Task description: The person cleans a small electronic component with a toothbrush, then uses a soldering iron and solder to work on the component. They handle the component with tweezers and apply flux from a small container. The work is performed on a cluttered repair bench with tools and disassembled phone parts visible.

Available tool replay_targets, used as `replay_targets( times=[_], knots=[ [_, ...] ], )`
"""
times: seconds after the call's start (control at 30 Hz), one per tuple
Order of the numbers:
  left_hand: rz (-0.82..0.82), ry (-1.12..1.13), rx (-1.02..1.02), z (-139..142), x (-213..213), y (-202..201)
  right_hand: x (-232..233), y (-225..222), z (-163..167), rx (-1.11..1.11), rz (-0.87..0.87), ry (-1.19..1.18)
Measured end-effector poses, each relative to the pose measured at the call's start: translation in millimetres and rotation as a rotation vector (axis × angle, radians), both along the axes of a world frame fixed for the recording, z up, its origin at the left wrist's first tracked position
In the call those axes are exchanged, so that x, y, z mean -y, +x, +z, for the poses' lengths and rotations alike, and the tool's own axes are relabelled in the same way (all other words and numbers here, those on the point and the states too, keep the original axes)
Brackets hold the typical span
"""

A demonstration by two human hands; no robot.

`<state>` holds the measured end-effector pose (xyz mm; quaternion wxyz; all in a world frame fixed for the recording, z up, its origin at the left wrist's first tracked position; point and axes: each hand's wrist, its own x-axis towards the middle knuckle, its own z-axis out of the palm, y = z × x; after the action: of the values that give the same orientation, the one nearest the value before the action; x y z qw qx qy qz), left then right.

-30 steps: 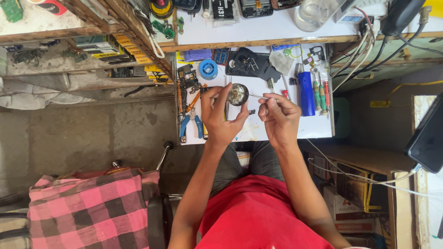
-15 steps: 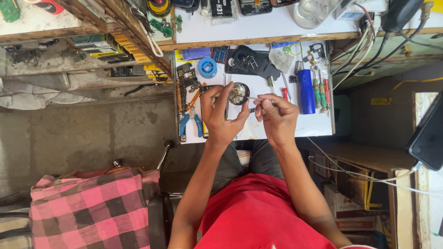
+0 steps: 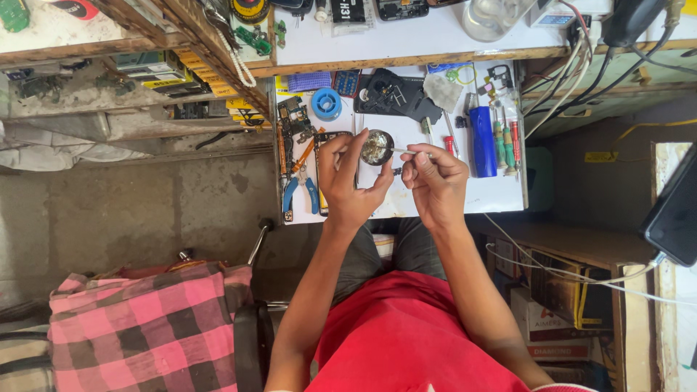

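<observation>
Left hand (image 3: 348, 181) fingers closed round small round tin (image 3: 377, 147), raised above white desk (image 3: 406, 207). Right hand (image 3: 434, 181) pinches thin metal probe (image 3: 410, 151) into it. Tin looks light, rigid; grip rim.

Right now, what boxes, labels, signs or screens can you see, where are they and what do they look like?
Dark screen: right edge, black tilted slab with a white cable plugged in.
Cardboard boxes: lower right under the bench, stacked, brown and white with red print.
Yellow label: on the right wall, a small strip.
Yellow-labelled packs: upper left shelf, a slanted row.
Phone: top shelf, dark rectangle.
</observation>
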<state>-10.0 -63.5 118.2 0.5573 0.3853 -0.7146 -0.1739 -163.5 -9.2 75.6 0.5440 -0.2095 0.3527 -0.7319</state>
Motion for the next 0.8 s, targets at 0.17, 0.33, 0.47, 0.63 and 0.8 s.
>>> replay_targets(
  times=[0.17,0.33,0.47,0.63,0.8],
  knots=[
    [-0.002,0.000,0.002,-2,1,0,-1,2,3,-0.038,-0.029,0.011],
    [-0.026,0.006,-0.018,-4,0,0,-2,7,9,-0.276,-0.099,-0.063],
    [-0.020,0.005,-0.003,-6,1,0,-5,6,16,-0.489,-0.074,-0.094],
    [-0.038,0.019,-0.004,-8,1,2,-11,5,21,-0.554,-0.043,-0.116],
    [-0.032,0.009,-0.014,-7,1,1,-9,6,20,-0.440,-0.068,-0.096]
  ],
)
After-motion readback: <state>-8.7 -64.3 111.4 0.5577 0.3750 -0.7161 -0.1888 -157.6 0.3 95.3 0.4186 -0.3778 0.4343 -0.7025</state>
